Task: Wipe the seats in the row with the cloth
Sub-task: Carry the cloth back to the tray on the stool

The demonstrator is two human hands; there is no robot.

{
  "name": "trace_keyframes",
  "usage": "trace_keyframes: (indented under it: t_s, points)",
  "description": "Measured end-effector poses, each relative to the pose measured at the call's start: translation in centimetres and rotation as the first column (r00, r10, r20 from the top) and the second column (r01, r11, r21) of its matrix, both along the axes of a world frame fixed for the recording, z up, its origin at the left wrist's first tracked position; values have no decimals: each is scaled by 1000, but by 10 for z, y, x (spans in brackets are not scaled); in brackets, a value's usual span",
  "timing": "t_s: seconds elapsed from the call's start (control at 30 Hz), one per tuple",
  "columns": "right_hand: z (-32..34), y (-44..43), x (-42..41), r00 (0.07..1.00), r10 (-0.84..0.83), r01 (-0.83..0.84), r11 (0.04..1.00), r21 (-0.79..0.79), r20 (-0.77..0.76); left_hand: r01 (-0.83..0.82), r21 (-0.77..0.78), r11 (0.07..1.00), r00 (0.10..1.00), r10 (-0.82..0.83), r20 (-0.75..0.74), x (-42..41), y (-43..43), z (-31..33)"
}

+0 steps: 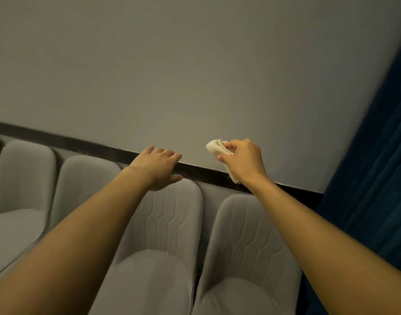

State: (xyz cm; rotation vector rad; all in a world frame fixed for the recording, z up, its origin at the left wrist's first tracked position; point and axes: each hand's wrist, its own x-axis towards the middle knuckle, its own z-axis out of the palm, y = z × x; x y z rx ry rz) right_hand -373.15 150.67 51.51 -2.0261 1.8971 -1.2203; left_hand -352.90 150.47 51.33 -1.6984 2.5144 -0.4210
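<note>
A row of grey padded seats runs along the wall. The seat in front of me (170,223) and the rightmost seat (247,237) have quilted backs. My left hand (157,167) hovers at the top edge of the middle seat's back, fingers straight and spread. My right hand (243,161) is raised above the rightmost seat's back and grips a bunched cream cloth (216,147), part of which hangs below my wrist. The cloth is in the air in front of the wall, apart from the seats.
More grey seats (24,176) continue to the left. A plain grey wall (195,76) with a dark strip (81,144) rises behind the row. A dark blue curtain (377,167) hangs at the right end.
</note>
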Motion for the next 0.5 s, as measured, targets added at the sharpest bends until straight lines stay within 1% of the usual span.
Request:
trace_keyframes:
  t_s: [0.13,0.2,0.37,0.5]
  points:
    - [2,-16,77,999,31,-31,999,-13,-15,-9,-27,1000,998,11,55,70,-5,4]
    - [-1,-22,123,998,41,-42,999,-17,-51,-26,-23,999,997,28,72,116,-9,1]
    - [2,-36,244,986,41,-47,998,-34,-161,-95,49,994,995,93,45,240,-20,-6]
    - [9,-52,330,986,42,-51,997,-54,-159,-126,43,991,992,126,16,330,-31,-9]
